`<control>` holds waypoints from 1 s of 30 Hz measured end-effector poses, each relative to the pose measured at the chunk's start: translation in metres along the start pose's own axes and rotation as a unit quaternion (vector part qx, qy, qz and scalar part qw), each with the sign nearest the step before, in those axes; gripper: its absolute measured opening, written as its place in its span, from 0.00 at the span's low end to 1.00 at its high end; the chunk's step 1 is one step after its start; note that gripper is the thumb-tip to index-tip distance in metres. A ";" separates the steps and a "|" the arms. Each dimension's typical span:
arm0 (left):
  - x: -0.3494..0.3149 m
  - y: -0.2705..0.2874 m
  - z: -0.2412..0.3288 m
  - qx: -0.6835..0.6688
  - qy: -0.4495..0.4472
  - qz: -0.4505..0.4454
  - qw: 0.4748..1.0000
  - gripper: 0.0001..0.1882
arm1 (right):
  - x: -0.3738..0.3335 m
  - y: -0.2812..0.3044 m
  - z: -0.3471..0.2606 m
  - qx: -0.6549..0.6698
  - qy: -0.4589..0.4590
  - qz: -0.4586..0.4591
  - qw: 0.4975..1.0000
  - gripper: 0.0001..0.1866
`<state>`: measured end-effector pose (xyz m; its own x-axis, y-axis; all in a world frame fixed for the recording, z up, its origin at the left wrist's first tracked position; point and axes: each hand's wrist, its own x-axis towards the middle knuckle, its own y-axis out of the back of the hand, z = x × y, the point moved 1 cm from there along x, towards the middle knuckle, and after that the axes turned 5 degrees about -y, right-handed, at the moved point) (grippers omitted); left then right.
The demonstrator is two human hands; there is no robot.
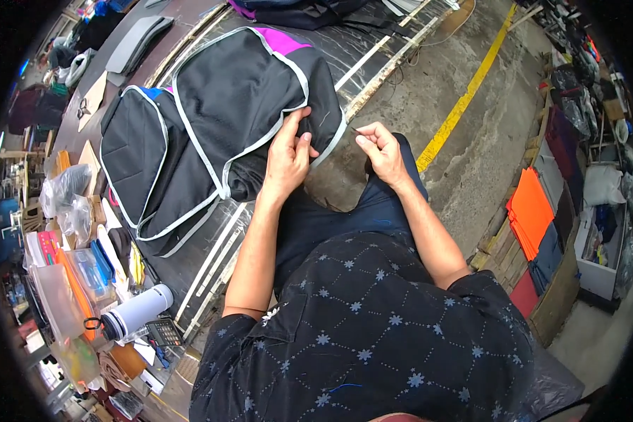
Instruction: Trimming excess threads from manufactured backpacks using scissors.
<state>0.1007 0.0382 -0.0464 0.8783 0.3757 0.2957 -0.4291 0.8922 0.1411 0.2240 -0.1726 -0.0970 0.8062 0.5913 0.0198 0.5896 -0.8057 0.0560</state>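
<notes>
A black fabric bag [235,91] with grey binding along its seams and a magenta patch lies in front of me, looking turned inside out. My left hand [288,156] is closed on its right side, thumb and fingers gripping the cloth by the bound edge. Just right of the bag, my right hand [381,151] is raised in a pinch, apart from the cloth. A small dark tip shows at its fingertips, too small to name. Beside the first bag, to the left, rests a similar black bag [135,144] with grey binding and a bit of blue.
Grey sheets [137,46] and scissors [83,107] lie on the dark table at far left. Nearer stand a pale flask [144,309] and a calculator [164,333]. A yellow line [464,95] crosses the concrete floor at right, with orange cloth [529,211] on wooden slats beyond it.
</notes>
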 end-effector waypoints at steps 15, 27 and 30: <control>-0.003 0.000 -0.001 0.004 0.001 -0.001 1.000 0.30 | 0.023 0.009 -0.018 -0.095 -0.070 -0.060 0.991 0.09; -0.004 0.001 0.001 -0.013 0.014 0.008 1.000 0.28 | 0.026 0.021 -0.002 -0.053 -0.061 -0.061 0.995 0.08; -0.005 -0.001 0.013 0.152 -0.018 -0.040 0.987 0.38 | 0.023 0.021 0.003 -0.002 -0.058 -0.032 0.998 0.08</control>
<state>0.0943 0.0320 -0.0354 0.9065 0.2932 0.3038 -0.4067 0.7997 0.4416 0.2544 -0.1759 -0.0983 0.7671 0.6339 -0.0987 0.6404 -0.7659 0.0581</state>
